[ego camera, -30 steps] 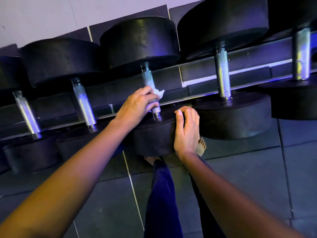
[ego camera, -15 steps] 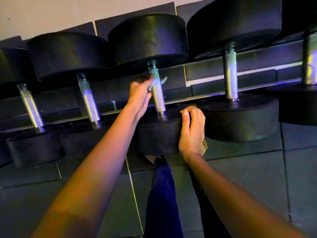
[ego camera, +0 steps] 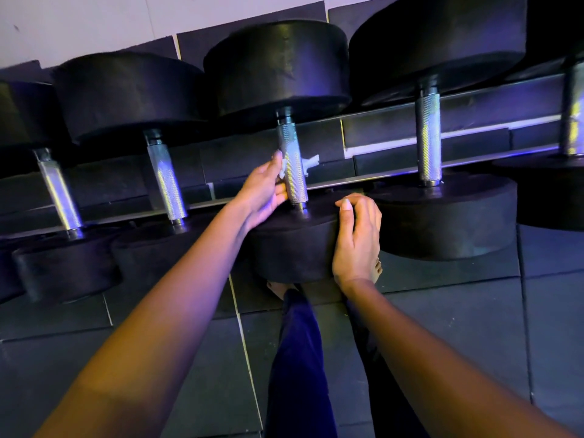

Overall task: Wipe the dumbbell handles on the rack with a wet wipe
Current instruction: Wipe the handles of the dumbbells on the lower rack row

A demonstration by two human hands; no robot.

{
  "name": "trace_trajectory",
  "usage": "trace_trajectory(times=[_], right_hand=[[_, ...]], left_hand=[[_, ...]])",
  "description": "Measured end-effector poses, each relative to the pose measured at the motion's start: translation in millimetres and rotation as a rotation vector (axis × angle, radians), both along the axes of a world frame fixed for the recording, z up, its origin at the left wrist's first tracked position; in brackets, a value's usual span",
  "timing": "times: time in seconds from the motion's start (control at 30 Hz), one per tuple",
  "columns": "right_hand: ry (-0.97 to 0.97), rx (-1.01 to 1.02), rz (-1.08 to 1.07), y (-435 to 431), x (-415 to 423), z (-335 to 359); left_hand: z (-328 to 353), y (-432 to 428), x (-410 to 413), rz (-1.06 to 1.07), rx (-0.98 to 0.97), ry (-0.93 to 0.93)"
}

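Fingers (ego camera: 280,192) of the left hand (ego camera: 260,194) curl round the middle handle (ego camera: 292,159), low down on it. They squeeze the wet wipe (ego camera: 311,161) against the metal. Most of the wipe is hidden behind the middle handle. One white bit pokes out on the side away from the hand, and a small bit shows by the thumb. I think the hand holds it like this so the wipe hugs the bumpy metal all the way round and can rub along it.

Just below the middle handle, a little to its right, is the right hand (ego camera: 357,245). Its fingers bend over the top edge of the front weight (ego camera: 290,248), the round black block at the foot of the middle handle. My guess is that this grip keeps the dumbbell from rolling or turning while the other hand rubs.

Behind the middle handle runs the rack rail (ego camera: 489,112), which carries the whole row.

Now the count: one wipe and two hands. I see five handles in all, with two to the left of the middle handle and two to its right. Each one has a black weight at the top and another at the bottom. I cannot tell which handles are clean already.
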State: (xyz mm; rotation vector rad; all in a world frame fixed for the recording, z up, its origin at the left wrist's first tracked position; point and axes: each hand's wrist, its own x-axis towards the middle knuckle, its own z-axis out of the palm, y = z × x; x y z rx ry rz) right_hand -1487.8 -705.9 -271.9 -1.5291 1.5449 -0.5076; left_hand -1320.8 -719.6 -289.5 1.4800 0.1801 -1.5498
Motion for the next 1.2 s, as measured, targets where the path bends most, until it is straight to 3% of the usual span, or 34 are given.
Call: trace_trajectory(times=[0.07, 0.13, 0.2, 0.23, 0.37, 0.43, 0.53, 0.6, 0.73, 0.8, 0.9, 1.07, 1.2], right_hand=[[0.000, 0.003, -0.003, 0, 0, 1], [-0.007, 0.000, -0.009, 0, 0, 1], [-0.008, 0.001, -0.009, 0, -1, 0], [-0.007, 0.004, -0.008, 0, -1, 1], [-0.010, -0.005, -0.010, 0, 0, 2], [-0.011, 0.013, -0.012, 0, 0, 3], [-0.019, 0.000, -0.017, 0, 1, 2], [-0.018, -0.002, -0.019, 0, 0, 1], [-0.009, -0.003, -0.016, 0, 0, 0], [-0.015, -0.011, -0.015, 0, 0, 1], [-0.006, 0.003, -0.011, 0, 1, 2], [0.012, 0.013, -0.006, 1, -1, 1], [0.006, 0.012, -0.001, 0, 0, 1]], left_hand=[[5, -1, 3, -0.014, -0.006, 0.027], [11, -14, 1, 0.183, -0.048, 0.010], [14, -26, -8, 0.393, -0.056, -0.073], [13, -26, -13, 0.395, -0.047, -0.185], [18, 0, -10, -0.026, -0.045, -0.908], [17, 6, 2, -0.336, -0.269, -1.319], [-9, 5, 22, -0.914, -0.626, -1.689], [-26, 8, 29, -1.180, -0.725, -1.756], [-18, -1, 39, -1.446, -1.066, -1.710], [-8, -19, 47, -1.505, -1.005, -1.744], [-7, -22, 38, -1.463, -0.762, -1.718], [-8, -12, 34, -1.577, -1.093, -1.648], [-5, -26, 38, -1.440, -0.774, -1.710]])
